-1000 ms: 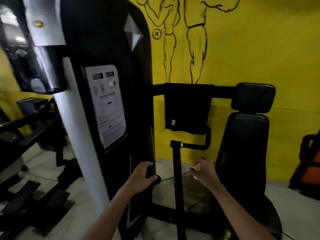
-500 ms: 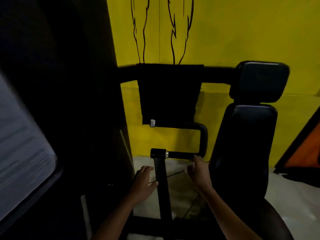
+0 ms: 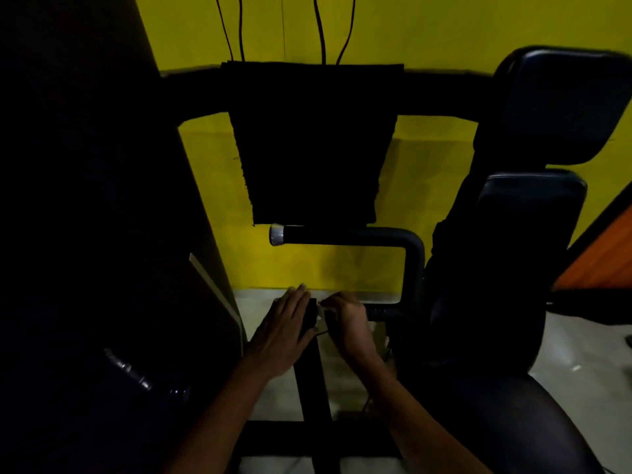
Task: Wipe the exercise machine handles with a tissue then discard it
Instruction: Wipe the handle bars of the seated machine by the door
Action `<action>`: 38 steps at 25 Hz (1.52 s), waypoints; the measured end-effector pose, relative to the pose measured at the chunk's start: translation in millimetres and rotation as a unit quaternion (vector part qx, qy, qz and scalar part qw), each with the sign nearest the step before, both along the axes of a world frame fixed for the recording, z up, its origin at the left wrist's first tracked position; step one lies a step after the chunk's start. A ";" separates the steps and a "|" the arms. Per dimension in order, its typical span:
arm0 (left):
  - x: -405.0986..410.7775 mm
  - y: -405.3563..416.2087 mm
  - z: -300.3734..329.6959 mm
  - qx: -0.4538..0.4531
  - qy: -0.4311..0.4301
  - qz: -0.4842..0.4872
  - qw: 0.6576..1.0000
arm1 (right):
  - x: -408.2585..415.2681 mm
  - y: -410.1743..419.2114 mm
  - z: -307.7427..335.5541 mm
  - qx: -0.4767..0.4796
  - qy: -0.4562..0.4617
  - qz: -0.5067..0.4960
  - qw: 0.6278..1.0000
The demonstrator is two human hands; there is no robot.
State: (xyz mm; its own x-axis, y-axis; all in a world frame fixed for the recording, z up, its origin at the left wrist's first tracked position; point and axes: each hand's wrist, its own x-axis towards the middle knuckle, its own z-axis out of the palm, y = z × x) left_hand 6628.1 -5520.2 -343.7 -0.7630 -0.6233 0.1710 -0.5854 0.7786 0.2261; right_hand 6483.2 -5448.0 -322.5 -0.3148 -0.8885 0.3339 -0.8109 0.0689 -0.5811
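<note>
The right hand (image 3: 349, 319) has its fingers curled around the lower handle (image 3: 379, 313) of the exercise machine, a sliver of white tissue (image 3: 320, 314) showing at its knuckles. The left hand (image 3: 285, 328) lies with fingers extended against the black upright post (image 3: 313, 374). A black cloth (image 3: 314, 145) hangs above.

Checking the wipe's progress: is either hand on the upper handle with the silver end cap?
No: both hands are at the lower handle, below it.

wall (image 3: 444, 35): yellow, with thin dark drawn lines near the top;
hanging cloth (image 3: 314, 148): black;
upper handle (image 3: 342, 235): black, silver end cap;
seat pads (image 3: 561, 107): black, glossy;
floor (image 3: 581, 350): pale grey;
panel at right edge (image 3: 602, 258): orange
</note>
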 end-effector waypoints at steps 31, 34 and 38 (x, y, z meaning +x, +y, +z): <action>1.6 -19.0 -37.9 -0.148 -0.001 -0.021 0.989 | -71.6 46.6 -12.1 0.051 0.183 -0.136 0.972; 2.9 -20.6 -34.0 -0.156 0.002 -0.034 0.987 | -68.7 42.6 -18.6 0.068 0.174 -0.187 0.964; 5.4 -20.3 -29.4 -0.166 -0.015 -0.038 0.985 | -68.7 46.4 -11.0 0.082 0.160 -0.223 0.958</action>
State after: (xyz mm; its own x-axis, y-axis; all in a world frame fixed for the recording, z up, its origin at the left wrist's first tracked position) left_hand 6633.5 -5540.6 -373.1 -0.8135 -0.4770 0.3327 -0.5242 0.8491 -0.0642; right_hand 6414.5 -5401.6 -333.4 -0.5806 -0.7381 0.3436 -0.8141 0.5194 -0.2600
